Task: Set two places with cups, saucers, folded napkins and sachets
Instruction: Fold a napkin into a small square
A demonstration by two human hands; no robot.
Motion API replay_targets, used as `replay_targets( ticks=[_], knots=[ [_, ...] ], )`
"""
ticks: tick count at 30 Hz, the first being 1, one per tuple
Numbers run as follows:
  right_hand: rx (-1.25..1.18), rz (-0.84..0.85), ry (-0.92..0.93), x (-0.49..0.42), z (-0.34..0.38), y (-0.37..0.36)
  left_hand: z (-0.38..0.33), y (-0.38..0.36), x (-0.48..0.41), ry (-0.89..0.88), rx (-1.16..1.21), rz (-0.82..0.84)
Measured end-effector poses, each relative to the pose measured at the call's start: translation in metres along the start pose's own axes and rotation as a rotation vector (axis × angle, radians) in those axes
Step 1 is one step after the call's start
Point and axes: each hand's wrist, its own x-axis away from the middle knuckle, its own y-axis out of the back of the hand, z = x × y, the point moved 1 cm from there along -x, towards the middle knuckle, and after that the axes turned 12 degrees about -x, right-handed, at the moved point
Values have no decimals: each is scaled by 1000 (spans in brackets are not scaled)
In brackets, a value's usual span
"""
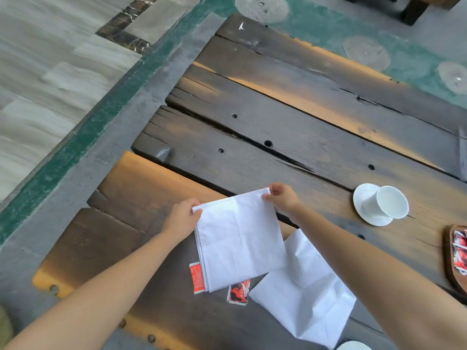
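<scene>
Head view, looking down on a dark plank table [278, 127]. The left hand [180, 219] pinches the far left corner of a folded white napkin [240, 238], and the right hand [281, 198] pinches its far right corner; both thumbs lie on top, while the fingers beneath the cloth are hidden. The napkin's far edge is lifted, and its near edge rests on the table.

Hidden or cut off:
- A red sachet [197, 277] shows only as a strip from under the napkin's left edge.
- A red-and-black sachet [238, 291] is half covered at the napkin's near corner.
- A second, opened-out napkin [303, 286] lies right of and nearer than the held one, partly under the right forearm.
- A wooden tray [448, 251] of red sachets [460, 253], well to the right, is cut by the frame.
- A white rim [353, 346] at the bottom edge cannot be identified.

A white cup [391, 202] stands on a saucer [364, 195], right of the napkin. Printing on all sachets is too blurred to read.
</scene>
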Motion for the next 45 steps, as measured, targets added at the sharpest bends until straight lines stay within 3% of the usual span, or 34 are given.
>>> replay_targets(
  ticks=[10,17,22,28,32,36,45],
  knots=[
    [210,-37,-27,-21,-21,-9,12,-9,-14,3,-60,52],
    [125,-54,-14,-10,-17,1,9,-9,-10,51,-30,51],
    [312,-88,181,23,-14,16,1,-8,17,16,-143,-90],
    [920,334,420,85,-31,10,-29,-23,85,-405,-569,-260],
    [1172,444,422,109,-59,2,-37,-50,117,-498,-601,-49],
    [1193,375,436,119,-77,0,-34,-66,129,-446,-554,104],
    [1221,257,503,120,-87,-8,-36,-61,132,-485,-637,34]
  ],
)
